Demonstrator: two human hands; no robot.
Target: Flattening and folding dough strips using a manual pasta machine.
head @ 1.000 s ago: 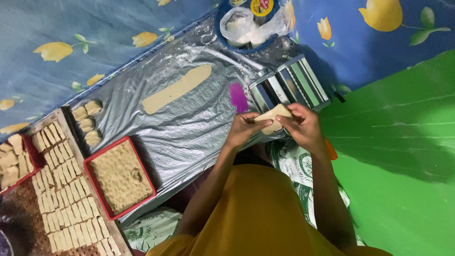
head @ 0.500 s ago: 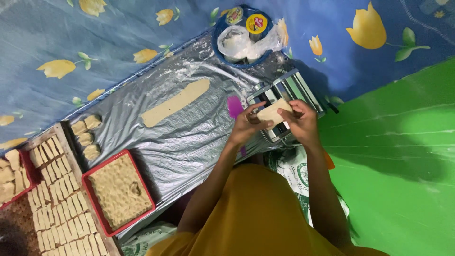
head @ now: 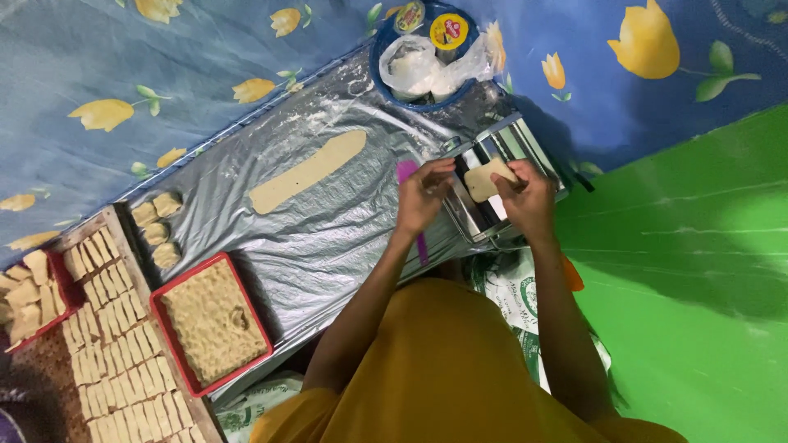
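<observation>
a small dough piece [head: 487, 179] is gripped by both the left hand [head: 425, 195] and right hand [head: 528, 201] over the metal roller machine [head: 492, 184]; one rolled strip [head: 308, 171] is finished, several lumps [head: 158, 221] are left unrolled.

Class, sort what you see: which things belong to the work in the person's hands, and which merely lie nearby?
In use: left hand; right hand; pale square dough piece; shiny metal roller machine.

Lying about: long flat dough strip; red tray of crumbs; blue bowl with plastic bags; purple plastic tool.
</observation>
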